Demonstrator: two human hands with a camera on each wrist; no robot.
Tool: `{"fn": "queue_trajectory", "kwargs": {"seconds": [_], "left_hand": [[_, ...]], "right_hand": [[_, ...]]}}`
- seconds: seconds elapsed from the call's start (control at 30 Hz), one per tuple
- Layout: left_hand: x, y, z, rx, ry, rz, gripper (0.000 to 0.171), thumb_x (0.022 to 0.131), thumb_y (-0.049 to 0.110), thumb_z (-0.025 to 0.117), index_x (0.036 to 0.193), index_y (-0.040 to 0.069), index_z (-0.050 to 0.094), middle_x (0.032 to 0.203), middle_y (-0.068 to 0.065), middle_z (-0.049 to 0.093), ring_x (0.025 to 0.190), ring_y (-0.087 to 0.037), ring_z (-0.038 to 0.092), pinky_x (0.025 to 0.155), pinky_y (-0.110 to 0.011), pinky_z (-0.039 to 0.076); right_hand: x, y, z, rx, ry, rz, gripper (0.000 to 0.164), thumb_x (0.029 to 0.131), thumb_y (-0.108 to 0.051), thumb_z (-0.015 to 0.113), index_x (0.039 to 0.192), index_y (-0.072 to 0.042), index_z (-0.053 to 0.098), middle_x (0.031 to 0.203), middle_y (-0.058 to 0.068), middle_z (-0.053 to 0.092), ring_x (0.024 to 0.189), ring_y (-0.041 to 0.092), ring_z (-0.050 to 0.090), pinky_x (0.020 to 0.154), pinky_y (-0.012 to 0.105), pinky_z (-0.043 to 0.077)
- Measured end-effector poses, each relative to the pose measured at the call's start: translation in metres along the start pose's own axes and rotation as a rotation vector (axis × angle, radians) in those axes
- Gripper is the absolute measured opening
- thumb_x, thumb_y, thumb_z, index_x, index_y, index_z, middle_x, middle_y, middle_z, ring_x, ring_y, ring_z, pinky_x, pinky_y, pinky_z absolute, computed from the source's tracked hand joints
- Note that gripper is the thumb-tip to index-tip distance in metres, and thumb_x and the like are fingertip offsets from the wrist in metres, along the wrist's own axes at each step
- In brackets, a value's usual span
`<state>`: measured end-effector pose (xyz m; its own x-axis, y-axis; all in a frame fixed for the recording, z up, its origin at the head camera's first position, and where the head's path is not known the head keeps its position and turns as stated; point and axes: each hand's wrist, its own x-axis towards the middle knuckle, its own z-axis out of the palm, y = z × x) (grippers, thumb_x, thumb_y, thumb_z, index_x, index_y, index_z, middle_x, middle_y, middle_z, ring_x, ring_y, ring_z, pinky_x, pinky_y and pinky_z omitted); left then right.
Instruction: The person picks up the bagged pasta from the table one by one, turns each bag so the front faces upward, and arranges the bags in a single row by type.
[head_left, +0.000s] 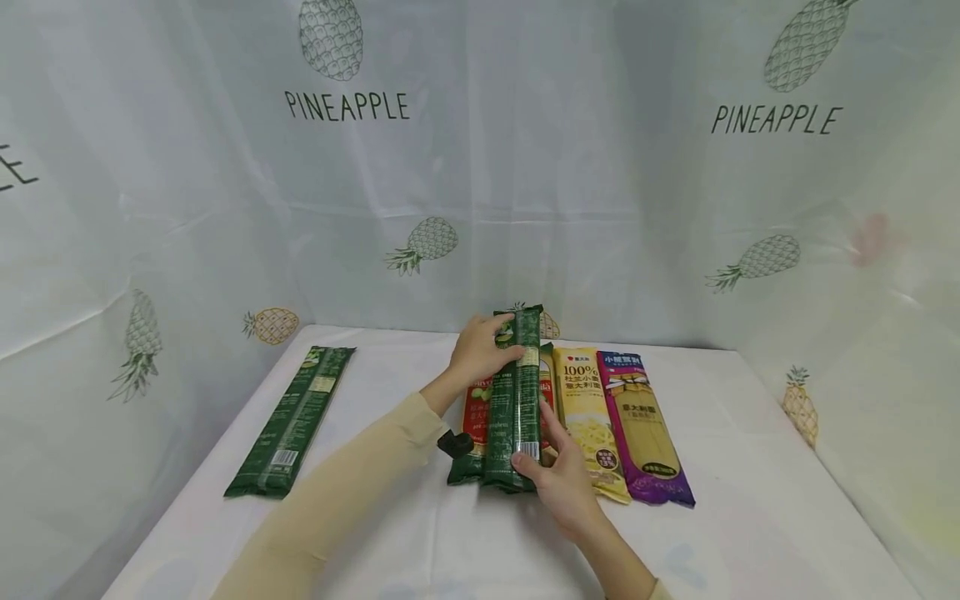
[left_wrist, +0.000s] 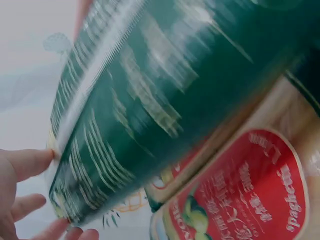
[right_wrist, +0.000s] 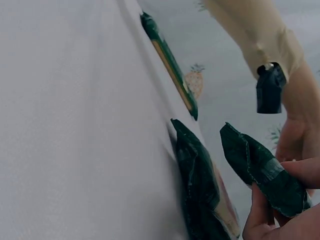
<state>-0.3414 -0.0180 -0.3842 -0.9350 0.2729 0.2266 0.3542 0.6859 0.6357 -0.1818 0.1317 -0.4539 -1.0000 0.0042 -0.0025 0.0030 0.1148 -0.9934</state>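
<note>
Both hands hold a green spaghetti pack (head_left: 513, 400), its barcoded back facing up, above the other packs. My left hand (head_left: 477, 354) grips its far end, thumb across the face; in the left wrist view the left fingers (left_wrist: 31, 162) lie at that end. At the near end my right hand (head_left: 564, 483) pinches the pack between thumb and fingers, as the right wrist view shows with the held pack's crimped end (right_wrist: 260, 160). Beneath it are green packs with red labels (head_left: 472, 417), partly hidden by the held pack.
A yellow pasta pack (head_left: 588, 408) and a purple pasta pack (head_left: 641, 425) lie side by side to the right. Another green pack (head_left: 292, 425) lies back up at the left of the white-covered table (head_left: 390, 533). A pineapple-print curtain (head_left: 555, 167) hangs behind.
</note>
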Motion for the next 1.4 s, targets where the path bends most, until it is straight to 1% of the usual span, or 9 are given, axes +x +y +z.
{"fn": "queue_trajectory", "kwargs": {"seconds": [0.2, 0.33, 0.43, 0.57, 0.7, 0.83, 1.03, 1.27, 1.4], "left_hand": [[-0.002, 0.018, -0.003, 0.027, -0.037, -0.009, 0.073, 0.101, 0.046, 0.074, 0.164, 0.024, 0.044, 0.153, -0.02, 0.052, 0.13, -0.039, 0.057, 0.099, -0.057, 0.054], [-0.005, 0.024, -0.002, 0.03, -0.055, -0.012, 0.076, 0.1, 0.046, 0.074, 0.166, 0.025, 0.041, 0.159, -0.02, 0.048, 0.136, -0.044, 0.054, 0.1, -0.06, 0.053], [-0.007, 0.026, 0.001, 0.039, -0.053, -0.011, 0.079, 0.099, 0.048, 0.075, 0.166, 0.026, 0.04, 0.16, -0.021, 0.047, 0.136, -0.045, 0.054, 0.094, -0.059, 0.056], [-0.007, 0.027, 0.004, 0.082, -0.04, -0.002, 0.084, 0.096, 0.055, 0.076, 0.167, 0.027, 0.039, 0.158, -0.021, 0.051, 0.129, -0.044, 0.059, 0.087, -0.055, 0.058], [-0.007, 0.027, 0.005, 0.094, -0.028, 0.011, 0.082, 0.097, 0.05, 0.077, 0.166, 0.026, 0.04, 0.155, -0.019, 0.055, 0.126, -0.041, 0.062, 0.092, -0.055, 0.058], [-0.006, 0.025, 0.006, 0.058, -0.025, 0.024, 0.078, 0.1, 0.037, 0.077, 0.166, 0.023, 0.04, 0.121, -0.015, 0.073, 0.083, -0.029, 0.07, 0.075, -0.043, 0.057], [-0.004, 0.019, 0.009, -0.017, -0.042, 0.035, 0.077, 0.103, 0.022, 0.071, 0.169, 0.026, 0.033, 0.058, -0.002, 0.055, 0.041, -0.012, 0.041, 0.047, -0.029, 0.041], [-0.003, 0.016, 0.008, -0.064, -0.045, 0.025, 0.074, 0.1, 0.027, 0.077, 0.165, 0.021, 0.042, 0.055, -0.001, 0.056, 0.041, -0.011, 0.042, 0.05, -0.028, 0.041], [-0.002, 0.013, 0.006, -0.081, -0.032, 0.019, 0.067, 0.102, 0.013, 0.071, 0.163, 0.02, 0.046, 0.065, -0.013, 0.067, 0.037, -0.01, 0.037, 0.04, -0.025, 0.037]], "right_hand": [[0.001, 0.004, 0.004, -0.159, 0.057, -0.081, 0.092, 0.096, -0.003, 0.077, 0.17, -0.027, 0.029, 0.172, 0.013, 0.032, 0.156, 0.044, 0.032, 0.117, 0.066, 0.038], [0.0, 0.004, 0.007, -0.258, 0.101, -0.109, 0.092, 0.094, -0.004, 0.079, 0.169, -0.026, 0.032, 0.17, 0.011, 0.038, 0.144, 0.043, 0.049, 0.105, 0.058, 0.052], [0.001, 0.004, 0.008, -0.323, 0.123, -0.152, 0.091, 0.093, -0.003, 0.079, 0.169, -0.023, 0.033, 0.165, 0.014, 0.045, 0.086, 0.032, 0.067, 0.072, 0.041, 0.059], [0.002, 0.003, 0.01, -0.374, 0.141, -0.228, 0.09, 0.091, 0.0, 0.08, 0.168, -0.016, 0.036, 0.159, 0.02, 0.051, 0.049, 0.011, 0.03, 0.053, 0.028, 0.039], [0.002, 0.004, 0.013, -0.423, 0.17, -0.28, 0.09, 0.089, 0.001, 0.081, 0.166, -0.012, 0.038, 0.156, 0.021, 0.055, 0.06, 0.012, 0.045, 0.063, 0.032, 0.044], [0.001, 0.004, 0.016, -0.445, 0.184, -0.297, 0.09, 0.088, 0.001, 0.082, 0.166, -0.012, 0.039, 0.157, 0.018, 0.054, 0.107, 0.034, 0.067, 0.087, 0.048, 0.055], [0.002, 0.002, 0.018, -0.462, 0.174, -0.3, 0.089, 0.088, 0.001, 0.083, 0.165, -0.012, 0.04, 0.161, 0.012, 0.051, 0.069, 0.02, 0.048, 0.072, 0.038, 0.048], [0.002, 0.003, 0.017, -0.456, 0.162, -0.316, 0.088, 0.089, 0.0, 0.082, 0.165, -0.013, 0.041, 0.16, 0.015, 0.052, 0.117, 0.032, 0.067, 0.091, 0.049, 0.056], [0.002, 0.003, 0.014, -0.399, 0.129, -0.263, 0.088, 0.09, -0.001, 0.08, 0.165, -0.025, 0.042, 0.155, 0.012, 0.056, 0.107, 0.034, 0.068, 0.08, 0.043, 0.059]]}}
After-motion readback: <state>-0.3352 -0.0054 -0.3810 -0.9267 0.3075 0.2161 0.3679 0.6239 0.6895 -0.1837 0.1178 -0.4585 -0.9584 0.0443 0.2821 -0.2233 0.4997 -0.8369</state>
